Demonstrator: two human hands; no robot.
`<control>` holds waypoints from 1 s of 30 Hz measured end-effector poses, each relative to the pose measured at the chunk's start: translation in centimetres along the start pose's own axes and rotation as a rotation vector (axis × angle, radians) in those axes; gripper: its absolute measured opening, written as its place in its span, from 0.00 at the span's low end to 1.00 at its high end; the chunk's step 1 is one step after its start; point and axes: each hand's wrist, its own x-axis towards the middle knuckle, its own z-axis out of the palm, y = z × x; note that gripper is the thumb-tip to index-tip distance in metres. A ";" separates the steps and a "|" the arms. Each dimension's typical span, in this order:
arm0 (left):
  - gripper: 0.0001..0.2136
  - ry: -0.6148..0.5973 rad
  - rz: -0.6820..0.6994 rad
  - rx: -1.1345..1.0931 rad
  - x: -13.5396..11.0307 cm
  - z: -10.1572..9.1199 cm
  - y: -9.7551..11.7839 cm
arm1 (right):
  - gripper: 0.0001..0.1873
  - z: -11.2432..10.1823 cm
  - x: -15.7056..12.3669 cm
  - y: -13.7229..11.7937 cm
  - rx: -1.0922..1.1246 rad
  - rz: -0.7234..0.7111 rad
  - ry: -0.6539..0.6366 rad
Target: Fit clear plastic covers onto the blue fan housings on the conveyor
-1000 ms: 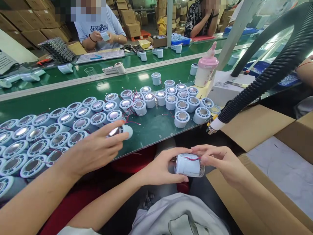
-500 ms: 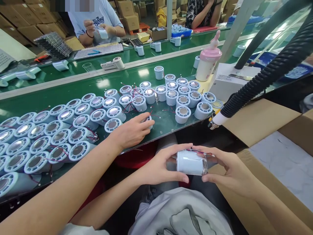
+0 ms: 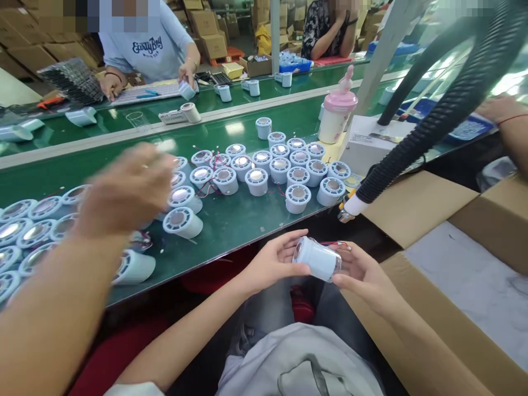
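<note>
Both my hands hold one pale blue cylinder unit over my lap, just below the edge of the green belt. My left hand grips its left end, thumb on top. My right hand cups its right end, where a thin red wire sticks out. The unit is tilted, its grilled face turned up and to the left. Several like units with shiny round tops stand on the belt ahead of me.
Another person's arm and blurred hand reach over the belt's left part, where more units crowd. A black ribbed hose, a pink-lidded bottle and an open cardboard box are at right. People work across the belt.
The other person's hand has left the units near the belt's middle and swung back to the left, now blurred. My hands have tilted the unit, its face now turned up.
</note>
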 end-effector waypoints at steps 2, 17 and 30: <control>0.36 0.035 -0.017 -0.025 2.6 0.2 -0.3 | 0.23 -0.5 0.7 2.0 0.085 -0.075 0.147; 0.25 -0.094 -0.002 0.117 10.3 1.2 1.3 | 0.31 -3.3 4.5 4.6 0.172 -0.180 0.340; 0.31 -0.168 0.014 0.156 4.5 -0.9 2.1 | 0.27 -1.2 1.7 2.2 -0.008 -0.196 0.173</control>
